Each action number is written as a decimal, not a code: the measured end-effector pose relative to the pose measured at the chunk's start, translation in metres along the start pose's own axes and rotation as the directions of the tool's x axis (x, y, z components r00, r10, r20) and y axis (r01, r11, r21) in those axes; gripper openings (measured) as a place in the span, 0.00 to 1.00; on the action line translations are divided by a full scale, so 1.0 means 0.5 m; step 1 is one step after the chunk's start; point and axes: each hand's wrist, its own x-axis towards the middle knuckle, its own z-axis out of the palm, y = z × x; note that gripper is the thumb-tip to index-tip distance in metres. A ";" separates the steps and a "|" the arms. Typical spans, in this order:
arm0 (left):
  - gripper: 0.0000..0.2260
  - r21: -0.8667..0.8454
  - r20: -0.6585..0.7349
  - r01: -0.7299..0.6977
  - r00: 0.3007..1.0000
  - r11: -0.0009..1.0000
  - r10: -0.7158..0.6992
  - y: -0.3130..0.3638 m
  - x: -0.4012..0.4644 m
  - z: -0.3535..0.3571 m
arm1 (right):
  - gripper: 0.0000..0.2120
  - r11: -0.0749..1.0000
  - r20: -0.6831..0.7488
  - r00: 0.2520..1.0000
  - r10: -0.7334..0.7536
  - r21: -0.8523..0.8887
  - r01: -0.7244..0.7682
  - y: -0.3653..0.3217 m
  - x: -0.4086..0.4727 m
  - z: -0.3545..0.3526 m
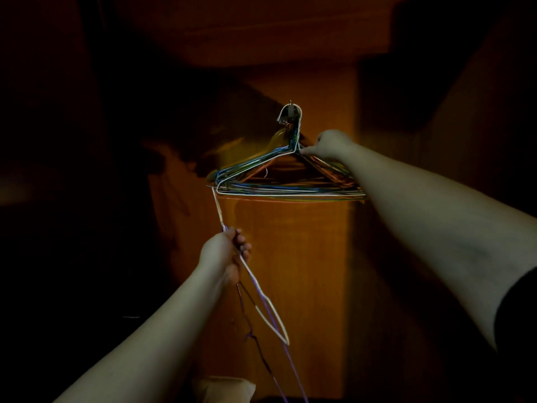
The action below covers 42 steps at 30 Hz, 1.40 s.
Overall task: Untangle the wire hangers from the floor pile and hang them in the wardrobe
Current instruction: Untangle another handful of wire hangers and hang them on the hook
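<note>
Orange-brown wood grain everywhere, very low light, edges of the room fall off to black. Nearest, bottom of frame: pale crumpled thing low against the wood, can't tell what it is. Right forearm has a dark sleeve pushed up near the elbow.

Left hand is mid-frame, fingers curled round a few loose wire hangers, white and purple, which dangle below the fist. One white wire runs up from the grip to the left corner of the hung bunch, apparently snagged there; can't confirm the contact.

Behind it, wardrobe panel: vertical, lit warm orange down the centre strip, dark on both flanks. Shadows of hangers and arm fall on it to the left.

Further back, hung hangers: dense stack of white, blue and reddish wires, bottom bars roughly level, necks gathered up to a small metal hook fixed on the panel. Right hand pinches the bunch at the right shoulder just below the necks, fingers closed on the wire.

Above the hook, horizontal wooden board spans the top, blurred.
</note>
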 end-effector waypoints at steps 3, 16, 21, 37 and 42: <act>0.12 0.017 0.009 -0.007 1.000 1.000 0.007 0.002 -0.010 0.002 | 0.25 1.000 -0.006 1.000 0.017 0.007 -0.017 0.001 0.003 0.000; 0.15 0.031 0.234 -0.142 0.963 0.989 0.131 -0.049 -0.042 -0.099 | 0.13 0.864 -0.122 0.986 -0.116 0.478 0.160 0.033 -0.263 0.167; 0.16 -0.075 0.276 -0.188 0.940 0.979 0.201 -0.090 -0.056 -0.154 | 0.12 0.828 0.368 0.917 -0.155 0.555 -0.082 0.091 -0.457 0.362; 0.15 -0.168 0.286 -0.094 0.948 0.981 0.140 -0.239 -0.051 -0.239 | 0.17 0.153 0.842 0.525 0.126 0.507 -0.849 0.166 -0.703 0.627; 0.16 0.034 0.176 -0.136 0.976 0.990 0.128 -0.262 -0.051 -0.257 | 0.17 0.185 0.766 0.583 0.270 0.553 -0.813 0.183 -0.677 0.612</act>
